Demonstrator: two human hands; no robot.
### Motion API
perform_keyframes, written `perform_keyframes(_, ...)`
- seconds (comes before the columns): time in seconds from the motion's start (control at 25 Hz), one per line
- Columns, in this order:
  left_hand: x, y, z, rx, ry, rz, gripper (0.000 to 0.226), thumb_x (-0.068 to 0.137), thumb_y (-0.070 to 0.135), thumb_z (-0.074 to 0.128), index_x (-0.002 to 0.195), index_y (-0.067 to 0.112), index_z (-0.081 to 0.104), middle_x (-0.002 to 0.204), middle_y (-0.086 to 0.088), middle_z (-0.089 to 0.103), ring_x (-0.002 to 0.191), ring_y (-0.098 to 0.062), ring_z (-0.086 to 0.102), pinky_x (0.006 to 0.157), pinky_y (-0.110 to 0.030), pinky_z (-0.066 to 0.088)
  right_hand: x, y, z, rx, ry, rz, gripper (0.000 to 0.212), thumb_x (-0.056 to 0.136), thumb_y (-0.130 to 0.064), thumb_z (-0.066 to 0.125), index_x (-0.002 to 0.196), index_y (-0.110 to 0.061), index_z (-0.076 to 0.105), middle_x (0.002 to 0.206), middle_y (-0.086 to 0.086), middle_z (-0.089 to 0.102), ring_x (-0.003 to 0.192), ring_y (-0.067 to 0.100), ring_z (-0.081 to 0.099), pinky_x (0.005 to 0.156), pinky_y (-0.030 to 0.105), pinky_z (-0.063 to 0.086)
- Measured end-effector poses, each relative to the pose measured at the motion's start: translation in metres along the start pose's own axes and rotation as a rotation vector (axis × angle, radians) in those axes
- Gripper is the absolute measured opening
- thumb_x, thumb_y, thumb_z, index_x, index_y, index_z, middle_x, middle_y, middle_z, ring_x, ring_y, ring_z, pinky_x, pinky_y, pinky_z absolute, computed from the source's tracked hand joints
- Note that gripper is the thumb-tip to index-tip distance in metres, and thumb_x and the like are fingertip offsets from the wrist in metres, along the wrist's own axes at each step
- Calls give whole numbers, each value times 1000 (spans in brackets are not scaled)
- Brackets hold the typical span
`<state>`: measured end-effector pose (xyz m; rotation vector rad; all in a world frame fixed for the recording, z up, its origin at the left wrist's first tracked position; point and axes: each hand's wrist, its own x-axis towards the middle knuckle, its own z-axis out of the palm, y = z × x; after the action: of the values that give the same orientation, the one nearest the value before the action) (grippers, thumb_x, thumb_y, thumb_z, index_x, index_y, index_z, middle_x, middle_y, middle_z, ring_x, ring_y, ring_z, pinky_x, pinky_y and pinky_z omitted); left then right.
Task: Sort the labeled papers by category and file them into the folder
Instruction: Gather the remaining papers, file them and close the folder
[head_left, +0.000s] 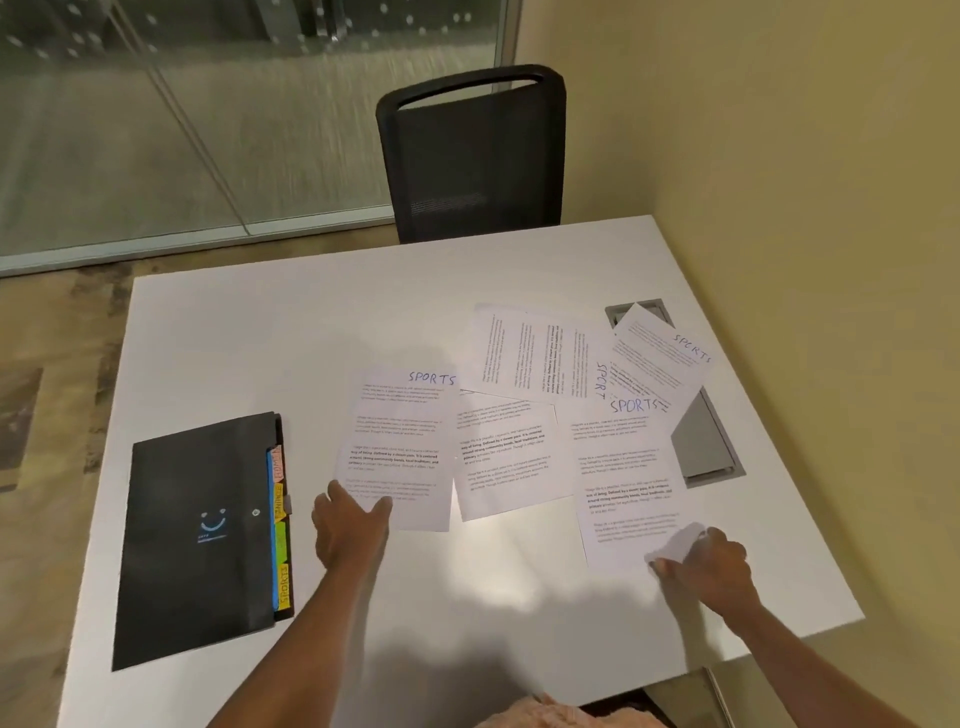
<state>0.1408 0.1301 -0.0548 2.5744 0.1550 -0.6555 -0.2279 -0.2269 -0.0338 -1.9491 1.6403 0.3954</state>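
1. Just left of the left hand (350, 530) lies the closed black folder (197, 540), its coloured tabs (280, 525) facing that hand. Between the two hands lies a middle sheet (506, 457). Beyond the right hand (711, 566), two far sheets (535, 353) overlap and partly cover a grey hatch (706, 441).
2. The white surface (260, 338) has a black chair (472, 156) beyond it, a glass wall (182, 104) far left and a yellow wall (779, 156) on the right.
3. The left hand lies flat, fingers straight, on the lower corner of the left SPORTS sheet (400, 447). The right hand pinches the lifted, blurred lower corner of the right SPORTS sheet (623, 483).
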Motion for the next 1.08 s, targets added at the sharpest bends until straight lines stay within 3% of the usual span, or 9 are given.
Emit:
perform_keyframes(0.12, 8, 15, 6, 107, 16, -92, 99, 73, 57, 88, 145, 7, 41, 144, -22, 49, 134, -42, 48, 98, -64, 51, 12, -4, -2, 54, 27, 96, 103, 61, -56, 99, 134, -2, 49, 125, 16, 56, 127, 42, 57, 98, 52, 58)
perform_keyframes(0.24, 12, 26, 10, 179, 10, -144, 109, 67, 55, 94, 147, 6, 37, 144, -23, 43, 134, -43, 44, 98, -62, 50, 25, -12, 0, -57, -2, 143, 117, 56, -78, 89, 136, -6, 44, 131, 18, 54, 127, 40, 56, 101, 48, 55)
perform_keyframes(0.36, 12, 34, 13, 201, 19, -186, 103, 67, 47, 97, 142, 5, 40, 143, -25, 42, 132, -45, 44, 97, -62, 50, 33, -11, 10, -98, 34, 139, 118, 66, -71, 91, 141, 3, 38, 135, 26, 49, 128, 45, 53, 106, 47, 48)
perform_keyframes(0.52, 17, 41, 13, 166, -29, -181, 97, 69, 37, 97, 142, 4, 43, 140, -25, 51, 132, -46, 48, 99, -59, 51, 36, -13, 15, -161, 73, 112, 108, 68, -57, 97, 135, 5, 41, 130, 25, 51, 117, 43, 57, 94, 46, 51)
perform_keyframes(0.72, 14, 41, 7, -127, -17, -219, 53, 73, 2, 79, 122, 5, 58, 112, -14, 69, 98, -38, 68, 75, -45, 62, 30, -25, 11, -73, 44, 111, 97, 68, -36, 102, 135, 2, 42, 131, 25, 56, 123, 46, 56, 89, 52, 56)
perform_keyframes(0.88, 6, 31, 0, -399, -63, -251, 39, 75, 0, 75, 111, 7, 65, 106, -22, 74, 77, -32, 70, 57, -34, 58, 32, -27, 12, 28, 21, 90, 83, 69, -27, 97, 129, -6, 45, 118, 19, 66, 112, 46, 66, 82, 49, 60)
perform_keyframes(0.96, 5, 23, -3, -546, -124, -259, 37, 82, 1, 80, 117, 6, 67, 113, -21, 75, 81, -32, 74, 55, -33, 62, 31, -28, 11, 159, 14, 75, 70, 76, -23, 87, 131, -11, 46, 111, 13, 68, 105, 43, 69, 81, 47, 61)
perform_keyframes(1.08, -3, 18, -11, -680, -227, -262, 36, 92, -1, 78, 126, 6, 66, 121, -14, 76, 103, -34, 76, 71, -45, 68, 31, -26, 4, 383, 16, 55, 43, 82, -20, 82, 117, -13, 58, 105, 8, 72, 95, 36, 70, 84, 49, 61)
